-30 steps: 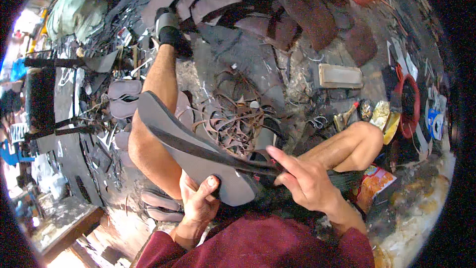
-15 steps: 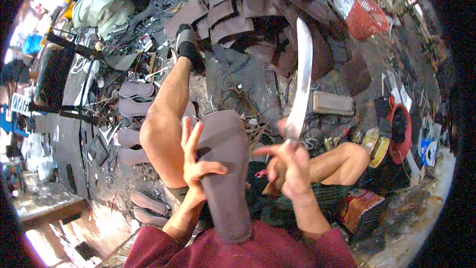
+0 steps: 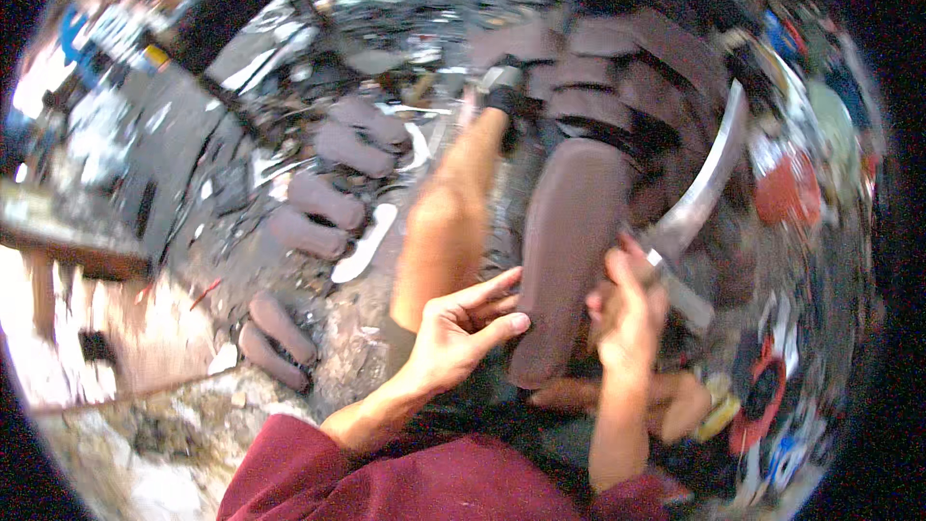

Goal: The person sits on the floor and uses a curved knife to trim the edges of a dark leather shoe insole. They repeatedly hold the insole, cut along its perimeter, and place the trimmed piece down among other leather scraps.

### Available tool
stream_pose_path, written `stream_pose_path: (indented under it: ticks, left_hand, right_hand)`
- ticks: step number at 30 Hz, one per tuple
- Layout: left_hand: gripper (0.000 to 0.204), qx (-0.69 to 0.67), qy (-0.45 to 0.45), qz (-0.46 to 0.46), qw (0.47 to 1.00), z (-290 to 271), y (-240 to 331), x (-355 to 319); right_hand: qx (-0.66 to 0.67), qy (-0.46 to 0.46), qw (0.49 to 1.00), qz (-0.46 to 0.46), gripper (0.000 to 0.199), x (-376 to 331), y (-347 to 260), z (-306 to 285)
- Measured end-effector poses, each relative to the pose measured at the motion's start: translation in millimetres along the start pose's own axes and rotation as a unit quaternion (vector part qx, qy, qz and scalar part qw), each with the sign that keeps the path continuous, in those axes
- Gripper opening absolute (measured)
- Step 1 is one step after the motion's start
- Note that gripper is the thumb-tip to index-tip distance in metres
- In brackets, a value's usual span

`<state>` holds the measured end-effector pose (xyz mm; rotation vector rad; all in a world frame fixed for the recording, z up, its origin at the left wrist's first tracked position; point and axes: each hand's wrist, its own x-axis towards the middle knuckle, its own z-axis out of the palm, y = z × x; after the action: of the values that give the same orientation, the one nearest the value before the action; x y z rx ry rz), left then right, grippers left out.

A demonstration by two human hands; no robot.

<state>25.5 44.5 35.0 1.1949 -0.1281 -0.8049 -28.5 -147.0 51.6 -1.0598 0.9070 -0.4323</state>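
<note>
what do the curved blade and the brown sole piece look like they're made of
Curved blade: likely steel, from its pale grey sheen, held in the right hand. Brown sole piece: matte, flat, uniform brown, probably rubber or leather; motion blur leaves it open. The left hand touches its edge.

Brown shoe soles (image 3: 338, 188) lie in loose pairs on the littered floor, left of the bare leg (image 3: 449, 222) that stretches out to a dark sock (image 3: 503, 96). Between those soles two white insoles (image 3: 367, 241) show, one long, one curved. Two more brown soles (image 3: 275, 338) sit nearer, beside a pale stony patch of ground. Farther off, a stack of dark brown cut pieces (image 3: 627, 77) overlaps in rows. To the right a red basket (image 3: 789, 188) blurs into the clutter, and lower down a red ring-shaped thing (image 3: 762, 405) lies beside a yellowish lump (image 3: 719, 415). A maroon sleeve (image 3: 386, 478) fills the bottom edge.
</note>
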Motion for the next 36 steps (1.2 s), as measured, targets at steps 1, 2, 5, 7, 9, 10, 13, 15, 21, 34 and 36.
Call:
stream_pose_path:
  ticks: [1, 2, 5, 7, 9, 10, 13, 15, 21, 34, 36]
  left_hand:
    - [0.051, 0.001, 0.081, 0.05, 0.995, -9.8, 4.3, -6.3]
    - [0.056, 0.07, 0.156, 0.017, 0.985, -31.5, 10.4, -4.3]
    - [0.061, -0.108, 0.4, 0.2, 0.888, -132.0, 0.5, 28.5]
    - [0.059, -0.177, 0.505, 0.271, 0.8, -243.4, -36.7, 45.6]
    - [0.057, -0.165, 0.611, 0.217, 0.744, -332.3, -81.6, 60.8]
    - [0.057, -0.119, 0.668, 0.152, 0.719, -358.1, -97.5, 66.9]
    - [0.051, -0.141, 0.704, 0.112, 0.687, -422.7, -157.6, 89.0]
    - [0.044, -0.076, 0.717, 0.068, 0.69, -437.5, -187.5, 118.0]
    - [0.02, -0.051, 0.562, 0.056, 0.824, -509.6, -221.4, 101.8]
    - [0.033, 0.593, 0.05, 0.381, 0.708, -73.0, 130.3, 265.7]
    - [0.033, 0.666, -0.076, 0.397, 0.627, 31.0, 102.5, 285.6]
  right_hand:
    - [0.013, 0.001, 1.0, -0.021, 0.047, -2.6, -3.5, -4.8]
    - [0.025, 0.022, 0.999, -0.043, 0.048, -1.9, -12.2, -22.9]
    - [-0.152, 0.154, 0.964, -0.155, 0.05, -1.7, -45.9, -115.3]
    - [-0.217, 0.217, 0.935, -0.177, 0.048, 11.3, -80.7, -198.0]
    - [-0.325, 0.234, 0.885, -0.236, 0.047, -4.8, -101.1, -241.7]
    - [-0.404, 0.217, 0.842, -0.284, 0.047, -17.2, -107.1, -255.4]
    - [-0.524, 0.135, 0.743, -0.393, 0.04, -47.6, -124.6, -281.2]
    - [-0.339, 0.308, 0.857, -0.236, 0.043, -54.9, -130.1, -300.4]
    - [-0.111, 0.347, 0.928, -0.073, 0.047, 31.2, -29.9, -410.6]
    - [0.008, 0.348, 0.937, 0.015, 0.028, 137.6, 160.9, -318.4]
    - [0.03, 0.345, 0.938, 0.022, 0.025, 118.2, 180.5, -318.2]
